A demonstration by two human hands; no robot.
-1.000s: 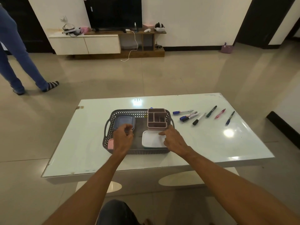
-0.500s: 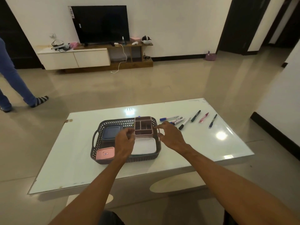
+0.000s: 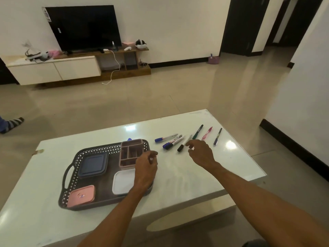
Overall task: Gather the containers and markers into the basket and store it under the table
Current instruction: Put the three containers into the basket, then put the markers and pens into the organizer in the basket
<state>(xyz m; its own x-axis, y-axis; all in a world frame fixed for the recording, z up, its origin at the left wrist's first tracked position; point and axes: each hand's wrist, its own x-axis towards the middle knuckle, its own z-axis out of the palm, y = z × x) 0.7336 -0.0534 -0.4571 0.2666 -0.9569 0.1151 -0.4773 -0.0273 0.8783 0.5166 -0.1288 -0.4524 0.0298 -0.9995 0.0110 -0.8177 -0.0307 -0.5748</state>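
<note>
The white surface (image 3: 195, 177) bears a dark basket (image 3: 71, 177) toward its left edge, with four containers (image 3: 92, 165) inside. The left hand (image 3: 145, 168) hangs loosely curled and empty over the basket's right rim. The right hand (image 3: 201, 152), fingers relaxed, hovers over markers (image 3: 173, 141) rowed toward the far right corner, their labels unreadable.

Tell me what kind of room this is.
Likely a home living room: a black flat-screen TV on a low white-and-wood media cabinet, a glossy white low table, and a beige tiled floor.

Basket (image 3: 106, 149) of four containers (image 3: 93, 164), markers (image 3: 197, 132) beside it (on table (image 3: 195, 177)), right hand (image 3: 201, 152) above.
</note>
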